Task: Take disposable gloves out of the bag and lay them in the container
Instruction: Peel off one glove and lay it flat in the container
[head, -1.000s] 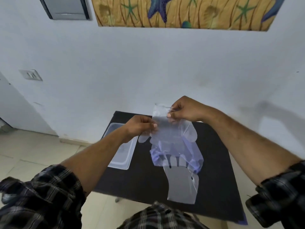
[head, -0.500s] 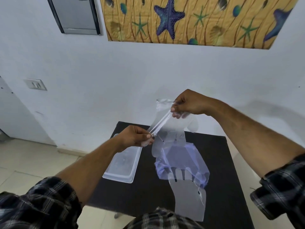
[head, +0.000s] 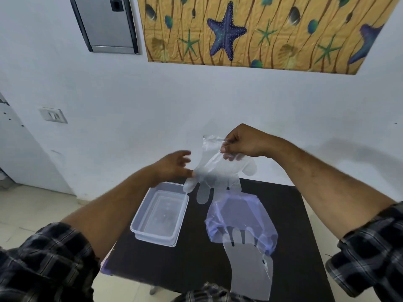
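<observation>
Pinching the cuff of a clear disposable glove (head: 214, 171) between thumb and fingertips, our right hand (head: 244, 144) holds it up in the middle of the frame, above the far edge of the dark table (head: 192, 258). The glove hangs fingers down, its tips dangling over the far end of the bag (head: 242, 219) and near the far right corner of the container (head: 160, 214).

Our left hand (head: 174, 165) sits just left of the hanging glove, blurred, with its fingers spread open; a fingertip seems to brush the glove's left edge, though we cannot tell whether it truly touches. It grips nothing.

On the table, the translucent rectangular container lies at centre left, and nothing shows inside it. Just beside it to the right lies the bluish see-through bag, crumpled, with a second flat glove (head: 250, 271) sticking out of its near end toward the lower edge of the frame, fingers tucked inside the bag.

Plaid sleeves (head: 43, 258) fill both lower corners. On the white wall behind, a starfish-patterned panel (head: 250, 29) hangs at upper right, a grey metal box (head: 106, 22) at upper left, and a switch plate (head: 53, 115) at far left.
</observation>
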